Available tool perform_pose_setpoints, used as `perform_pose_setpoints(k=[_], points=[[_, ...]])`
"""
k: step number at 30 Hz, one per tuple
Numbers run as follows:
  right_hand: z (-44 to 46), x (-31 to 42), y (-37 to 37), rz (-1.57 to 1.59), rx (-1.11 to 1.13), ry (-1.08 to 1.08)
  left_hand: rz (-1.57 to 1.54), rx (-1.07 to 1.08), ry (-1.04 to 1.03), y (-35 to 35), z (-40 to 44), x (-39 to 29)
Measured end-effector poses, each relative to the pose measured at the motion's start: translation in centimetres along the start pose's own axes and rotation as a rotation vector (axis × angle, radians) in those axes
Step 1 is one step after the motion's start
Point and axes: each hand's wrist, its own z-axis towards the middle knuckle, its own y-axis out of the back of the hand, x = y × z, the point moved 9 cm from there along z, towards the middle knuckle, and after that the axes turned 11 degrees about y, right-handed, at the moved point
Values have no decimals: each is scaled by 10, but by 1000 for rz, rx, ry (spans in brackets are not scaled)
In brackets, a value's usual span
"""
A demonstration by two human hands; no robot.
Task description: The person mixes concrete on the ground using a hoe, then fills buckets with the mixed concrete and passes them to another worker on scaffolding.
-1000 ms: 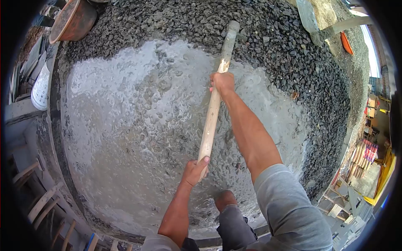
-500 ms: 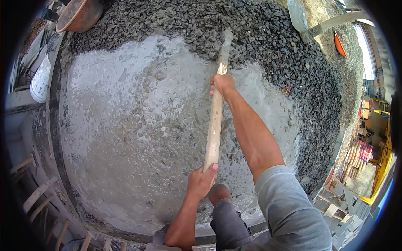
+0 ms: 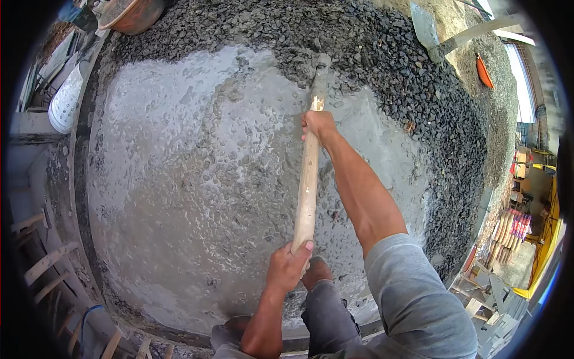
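Note:
My left hand (image 3: 286, 267) is closed round the near end of a long wooden handle, thumb lying along it. Farther up, my right hand (image 3: 318, 124) grips the same handle. It belongs to what looks like a hoe (image 3: 307, 185); its grey-coated head dips into the mix and the blade is hidden. Wet grey concrete mix (image 3: 179, 155) spreads below both hands, with soupy cement on top. Dark gravel (image 3: 394, 66) borders it at the far side and right.
A worn orange-brown tub (image 3: 133, 17) stands at the far left, a white bucket (image 3: 64, 102) below it. At the far right, another long-handled tool (image 3: 463, 37) rests near an orange object (image 3: 484, 70). Wooden slats (image 3: 51, 263) lie at lower left. My foot (image 3: 317, 272) is in the mix.
The hoe has come slightly toward me, its head now at the edge between gravel and wet mix. Both hands keep their grip. The view has shifted a little.

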Motion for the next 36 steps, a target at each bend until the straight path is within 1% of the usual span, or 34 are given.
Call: perform_pose_setpoints(k=[3, 6, 9, 11, 13, 15, 18, 19, 21, 24, 25, 26, 27, 28, 29, 30, 31, 32, 34, 36], points=[[-48, -23, -14, 42, 25, -97, -58, -4, 59, 14, -38, 36], [-88, -48, -21, 67, 43, -130, 10, -48, 52, 28, -74, 54], [-129, -67, -34, 74, 103, -173, 128, -114, 79, 37, -115, 72], [-165, -88, -44, 89, 134, -213, 198, -136, 117, 49, -140, 99], [-212, -109, -49, 159, 100, -320, 334, -159, 178, 63, -168, 118], [-241, -145, -59, 258, 135, -310, 528, -192, 260, 76, -202, 126], [-300, -163, -57, 315, 56, -425, 564, -187, 334, 102, -241, 162], [-314, -164, -56, 343, 47, -447, 491, -157, 362, 104, -251, 174], [-339, -142, -45, 342, 48, -441, 356, -79, 428, 102, -269, 196], [-339, -103, -17, 327, -13, -351, 391, 14, 300, 83, -257, 203], [-330, -82, -5, 347, -20, -319, 527, 14, 250, 78, -238, 209], [-317, -51, 10, 362, -28, -293, 652, 33, 225, 67, -215, 182], [-298, -16, 24, 376, -43, -169, 775, 47, 190, 56, -181, 144], [-270, 24, 36, 392, -53, -27, 777, 49, 113, 48, -138, 133], [-243, 68, 47, 365, -55, 118, 745, 64, -31, 32, -106, 82], [-217, 109, 55, 341, -58, 216, 727, 50, -133, 22, -75, 44], [-190, 146, 60, 319, -72, 314, 664, 54, -272, 11, -59, -12], [-166, 186, 58, 296, -53, 403, 678, 86, -310, 6, -36, -46], [-116, 237, 44, 269, -82, 484, 667, 92, -347, 15, 9, -96], [-59, 250, 5, 326, -6, 514, 530, 45, -379, 45, 54, -128]])
